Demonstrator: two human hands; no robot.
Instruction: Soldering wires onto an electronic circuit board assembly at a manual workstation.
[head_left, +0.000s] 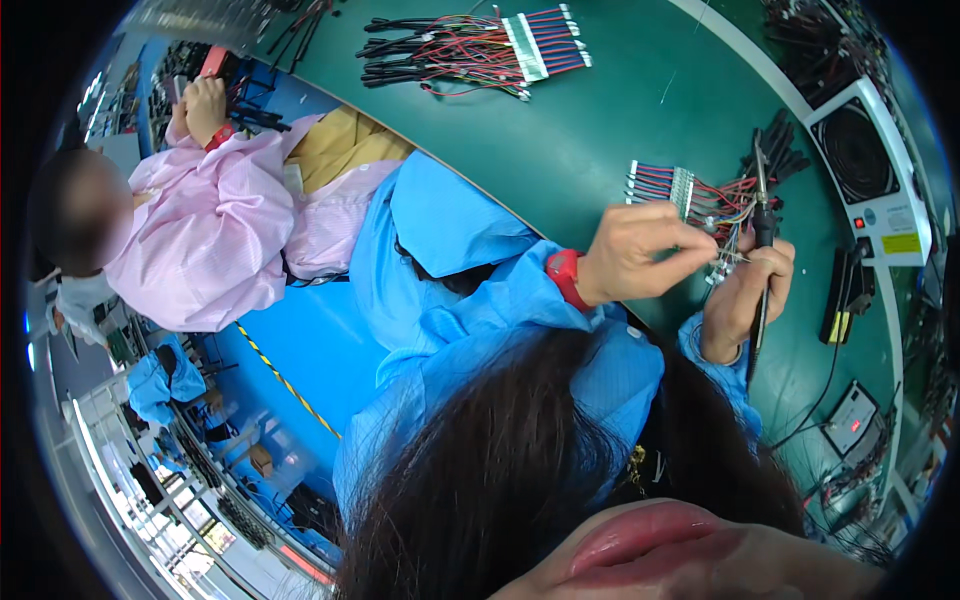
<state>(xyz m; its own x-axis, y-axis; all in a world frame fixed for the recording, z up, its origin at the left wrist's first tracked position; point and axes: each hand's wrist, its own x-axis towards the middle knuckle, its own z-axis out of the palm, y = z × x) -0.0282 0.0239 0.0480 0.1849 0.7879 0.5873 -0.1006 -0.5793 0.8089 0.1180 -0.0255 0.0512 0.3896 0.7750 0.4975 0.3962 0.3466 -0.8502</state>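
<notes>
While the left hand (645, 250) pinches a thin strand (733, 257) with thumb and forefinger together, the right hand (735, 303) has its fingers clamped on the iron (764, 225); whether they also grip the strand, I cannot tell. Both hands are by the near edge of the bench (630, 115). Just beside them lies a bundle (682, 188), its black sleeves toward the far edge, partly behind the iron. Another bundle (480, 50) lies well apart, toward the left end. A fan (868, 160) stands along the far edge.
</notes>
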